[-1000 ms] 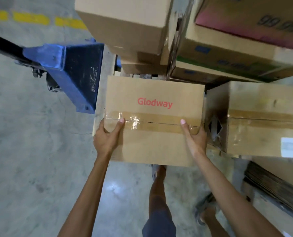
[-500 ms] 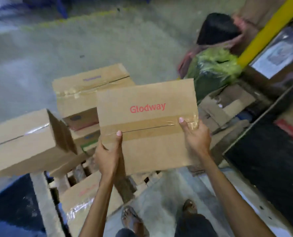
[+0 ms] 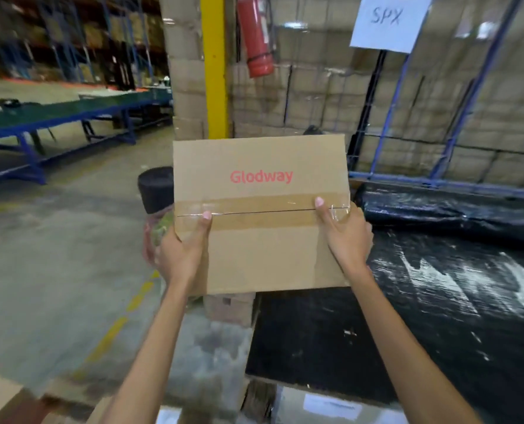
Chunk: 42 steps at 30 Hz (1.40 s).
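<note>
A brown rectangular cardboard box point(image 3: 260, 255), printed "Glodway" in red and sealed with a band of clear tape along its seam, is held up in the air in front of the person, its taped face toward the camera. The left hand point(image 3: 182, 252) grips the box's left edge, thumb laid on the face with its tip on the seam. The other fingers wrap behind the edge, out of sight. The right hand point(image 3: 345, 237) grips the right edge the same way, thumb tip resting on the tape at the seam and the remaining fingers hidden behind the cardboard.

Just beyond the left fingers, a person's black-covered head point(image 3: 155, 188) shows past the box's edge. Below the left wrist lies the grey concrete floor point(image 3: 55, 255) with its dashed yellow line. Beside and below the right fingers spreads a black plastic-wrapped load point(image 3: 438, 286). Above the thumbs and beyond the box stand a yellow post point(image 3: 213, 65), a red fire extinguisher point(image 3: 256, 35) and a blue wire cage point(image 3: 392, 96) of stacked cartons bearing a white paper sign point(image 3: 387, 22) reading "SPX". Far off to the left runs a green conveyor table point(image 3: 55, 114) on blue legs.
</note>
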### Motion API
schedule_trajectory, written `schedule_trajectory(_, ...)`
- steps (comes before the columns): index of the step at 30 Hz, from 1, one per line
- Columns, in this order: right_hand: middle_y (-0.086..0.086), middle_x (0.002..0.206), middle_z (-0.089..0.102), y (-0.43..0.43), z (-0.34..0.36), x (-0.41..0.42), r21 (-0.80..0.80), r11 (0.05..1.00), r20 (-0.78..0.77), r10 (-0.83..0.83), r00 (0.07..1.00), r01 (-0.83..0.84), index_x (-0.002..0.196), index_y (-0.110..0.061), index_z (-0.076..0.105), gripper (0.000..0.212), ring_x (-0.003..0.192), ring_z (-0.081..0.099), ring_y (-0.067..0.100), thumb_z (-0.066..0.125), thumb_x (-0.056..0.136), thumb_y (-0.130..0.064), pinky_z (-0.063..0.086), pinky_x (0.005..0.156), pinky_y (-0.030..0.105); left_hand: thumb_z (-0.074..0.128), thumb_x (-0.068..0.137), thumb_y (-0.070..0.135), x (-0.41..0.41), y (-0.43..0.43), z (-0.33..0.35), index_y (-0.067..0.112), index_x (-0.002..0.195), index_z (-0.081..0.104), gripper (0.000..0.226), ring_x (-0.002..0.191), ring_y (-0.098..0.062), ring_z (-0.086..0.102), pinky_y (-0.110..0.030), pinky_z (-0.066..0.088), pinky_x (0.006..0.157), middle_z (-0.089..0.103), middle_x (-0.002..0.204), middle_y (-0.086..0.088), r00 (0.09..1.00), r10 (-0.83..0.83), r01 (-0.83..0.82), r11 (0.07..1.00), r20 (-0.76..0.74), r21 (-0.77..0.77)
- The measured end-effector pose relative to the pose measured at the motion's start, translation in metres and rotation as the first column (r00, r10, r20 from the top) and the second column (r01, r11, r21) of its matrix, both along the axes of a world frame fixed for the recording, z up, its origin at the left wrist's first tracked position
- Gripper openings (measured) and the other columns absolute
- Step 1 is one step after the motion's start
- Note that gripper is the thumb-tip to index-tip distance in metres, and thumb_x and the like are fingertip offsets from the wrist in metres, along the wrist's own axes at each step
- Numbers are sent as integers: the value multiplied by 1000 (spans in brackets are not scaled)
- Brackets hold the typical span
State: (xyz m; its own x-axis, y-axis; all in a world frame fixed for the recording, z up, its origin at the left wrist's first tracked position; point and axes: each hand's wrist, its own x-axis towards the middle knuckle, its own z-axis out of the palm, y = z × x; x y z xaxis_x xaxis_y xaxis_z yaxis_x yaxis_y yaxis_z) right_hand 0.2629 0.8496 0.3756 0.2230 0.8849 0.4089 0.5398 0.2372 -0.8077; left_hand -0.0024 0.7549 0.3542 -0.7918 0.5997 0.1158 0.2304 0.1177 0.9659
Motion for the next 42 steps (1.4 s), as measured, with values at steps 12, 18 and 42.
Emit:
schedule_trajectory(12,11,121,68,281,56,141,-151,977,84,-137,987,149,124,-15,63,107,114,61,38,33,66,-100,49,96,47,50,77,87,96,329,73,18,125,70,87,120,-37,62,-44,49,100,68,130,-14,911,-352,329,934,-213,-137)
schedule_trajectory(18,5,120,69,397,44,188,-357,934,93,24,995,11,117,-20,69,76,113,62,31,52,79,-84,49,100,48,50,62,87,97,457,55,20,107,76,84,101,-28,70,-47,55,96,75,113,-4,864,-491,443,846,-111,-296)
schedule_trajectory(42,17,140,56,482,-46,178,-400,890,492,5,871,220,149,-12,38,84,127,54,40,47,90,-71,46,103,50,52,81,78,107,558,-37,20,126,71,76,115,-34,64,-45,51,100,70,128,-11,861,-497,392,784,-109,-481)
